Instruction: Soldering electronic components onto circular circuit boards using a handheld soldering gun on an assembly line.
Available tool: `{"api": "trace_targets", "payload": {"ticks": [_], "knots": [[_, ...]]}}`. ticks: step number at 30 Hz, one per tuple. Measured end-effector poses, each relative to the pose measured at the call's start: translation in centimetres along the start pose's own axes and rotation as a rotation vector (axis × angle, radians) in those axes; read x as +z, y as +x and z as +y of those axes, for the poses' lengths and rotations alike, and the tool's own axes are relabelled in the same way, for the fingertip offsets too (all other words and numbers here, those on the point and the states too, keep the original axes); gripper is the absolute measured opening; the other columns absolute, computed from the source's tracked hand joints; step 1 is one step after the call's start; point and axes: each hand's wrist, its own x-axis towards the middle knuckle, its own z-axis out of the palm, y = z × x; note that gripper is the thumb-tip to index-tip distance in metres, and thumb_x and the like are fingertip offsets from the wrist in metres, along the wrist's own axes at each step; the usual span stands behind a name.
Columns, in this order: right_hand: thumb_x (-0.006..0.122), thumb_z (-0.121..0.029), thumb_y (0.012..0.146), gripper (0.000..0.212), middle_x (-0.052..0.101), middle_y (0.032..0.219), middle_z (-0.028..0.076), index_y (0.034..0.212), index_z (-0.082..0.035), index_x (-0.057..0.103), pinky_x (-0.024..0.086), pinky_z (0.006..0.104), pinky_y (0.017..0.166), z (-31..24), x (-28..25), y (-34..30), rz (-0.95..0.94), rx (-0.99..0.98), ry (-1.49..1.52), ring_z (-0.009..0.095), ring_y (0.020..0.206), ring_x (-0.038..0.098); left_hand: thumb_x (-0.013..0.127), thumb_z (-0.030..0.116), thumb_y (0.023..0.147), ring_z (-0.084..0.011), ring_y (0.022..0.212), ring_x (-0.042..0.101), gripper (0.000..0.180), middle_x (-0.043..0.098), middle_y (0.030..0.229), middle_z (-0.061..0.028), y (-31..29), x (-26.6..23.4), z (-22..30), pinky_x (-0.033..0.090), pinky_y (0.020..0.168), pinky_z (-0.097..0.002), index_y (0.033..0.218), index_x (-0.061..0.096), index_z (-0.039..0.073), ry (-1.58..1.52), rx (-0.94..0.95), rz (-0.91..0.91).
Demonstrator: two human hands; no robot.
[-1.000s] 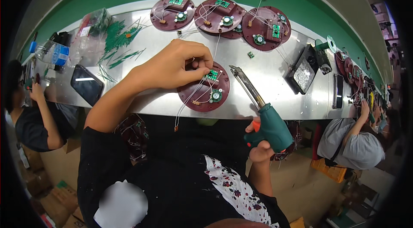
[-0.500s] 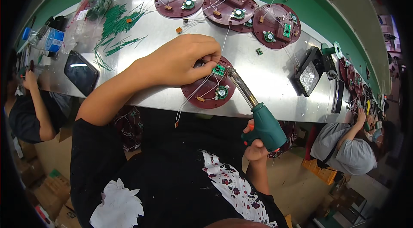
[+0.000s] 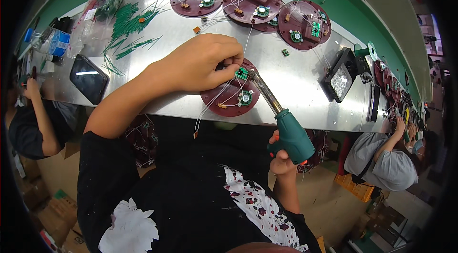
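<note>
Nearer now than one second ago, the metal nose (image 3: 267,93) of the green soldering gun (image 3: 296,136) is held right at a small green board (image 3: 241,73). That board is set on a dark red disc (image 3: 233,110), which is laid on the shiny tabletop (image 3: 305,86) close to its near edge. The gun's handle is gripped by the fingers of the right hand (image 3: 282,162). Thumb and finger of the left hand (image 3: 202,62) are pressed together beside the board. A white wire (image 3: 206,111) seems to be pinched there, but the fingertips are small and partly hidden, so this cannot be told for sure.

The gun looks hard and a bit heavy. It is best held by the handle only, as the nose may be very hot. The disc looks light, stiff and smooth, so it could be slid by a small bump; it is best held by the rim. The wire looks thin and bendy and should be pinched gently near its end, because its joint could be pulled off. The board looks easy to break and should not be pushed hard.
</note>
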Motion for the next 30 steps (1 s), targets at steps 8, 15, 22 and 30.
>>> {"api": "trace_targets", "payload": {"ticks": [8,15,22,30], "knots": [[0.06,-0.069,0.097,0.085,0.071,0.113,0.023,0.119,0.012,0.066,0.056,0.0304,0.066,-0.1,0.0,-0.1,0.023,-0.013,0.065,0.018,0.073,0.068,0.068,0.006,0.089,-0.0274,0.076,0.065,0.009,0.063,0.084,-0.012,-0.1,0.3,-0.3,0.053,0.069,-0.037,0.095,0.064,0.0,0.004,0.036,0.014],[0.057,-0.069,0.099,0.082,0.068,0.104,0.013,0.129,0.007,0.058,0.055,0.0315,0.067,0.1,-0.1,-0.5,-0.013,-0.041,0.059,0.018,0.079,0.066,0.068,0.005,0.089,-0.028,0.077,0.065,0.009,0.064,0.084,-0.0121,-0.1,0.2,-0.3,0.054,0.069,-0.0374,0.095,0.064,-0.001,0.018,0.031,0.003],[0.049,-0.076,0.098,0.09,0.065,0.095,0.011,0.127,0.009,0.057,0.056,0.035,0.076,-0.2,0.2,-1.2,0.047,0.049,0.086,0.024,0.088,0.069,0.069,0.006,0.089,-0.0282,0.077,0.065,0.01,0.065,0.085,-0.0121,-0.1,0.2,-0.3,0.054,0.07,-0.0379,0.095,0.064,-0.001,0.024,0.03,-0.001],[0.04,-0.08,0.099,0.093,0.059,0.082,0.01,0.121,0.01,0.056,0.049,0.0561,0.108,0.0,-0.1,0.5,0.143,0.021,0.186,0.042,0.116,0.067,0.071,0.008,0.088,-0.0252,0.07,0.063,0.011,0.062,0.076,-0.0092,0.0,0.2,0.4,0.05,0.064,-0.0369,0.093,0.064,0.001,0.035,-0.039,0.059]]}}
